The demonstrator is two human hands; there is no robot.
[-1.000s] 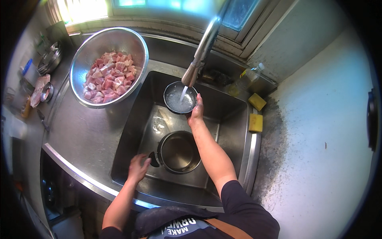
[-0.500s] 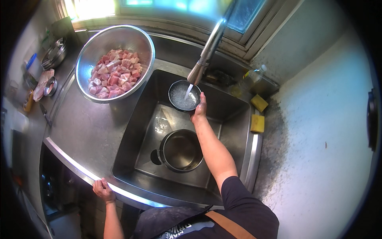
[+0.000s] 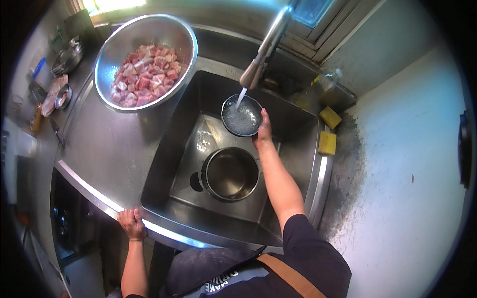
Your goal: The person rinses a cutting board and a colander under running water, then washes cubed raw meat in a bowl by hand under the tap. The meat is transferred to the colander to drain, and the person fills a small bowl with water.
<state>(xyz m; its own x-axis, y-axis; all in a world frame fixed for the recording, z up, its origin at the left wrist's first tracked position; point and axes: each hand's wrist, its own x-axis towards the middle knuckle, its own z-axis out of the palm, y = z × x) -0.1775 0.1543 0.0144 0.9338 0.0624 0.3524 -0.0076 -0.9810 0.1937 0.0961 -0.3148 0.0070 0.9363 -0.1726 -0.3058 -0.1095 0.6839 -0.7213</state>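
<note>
My right hand (image 3: pixel 264 130) grips the rim of a small round metal bowl (image 3: pixel 242 115) above the far part of the sink. Water (image 3: pixel 242 95) from the faucet (image 3: pixel 250 75) runs into this bowl, which has bubbling water in it. My left hand (image 3: pixel 131 224) rests at the front counter edge (image 3: pixel 166 230), left of the sink, its fingers bent over the metal rim. Below the held bowl, a metal pot (image 3: pixel 232 174) stands on the floor of the sink (image 3: pixel 186 211), its dark handle toward the left.
A large metal bowl (image 3: pixel 107 64) of raw meat cubes (image 3: pixel 146 74) stands on the counter left of the sink. Two yellow sponges (image 3: pixel 327 143) and a clear bottle (image 3: pixel 325 84) sit at the right rim. Far left are stacked metal bowls (image 3: pixel 69 57) and a knife (image 3: pixel 56 131).
The small bowl has shifted slightly right and tilts more toward me under the stream. My left hand has settled flatter on the counter edge. The whole view has shifted a little.
</note>
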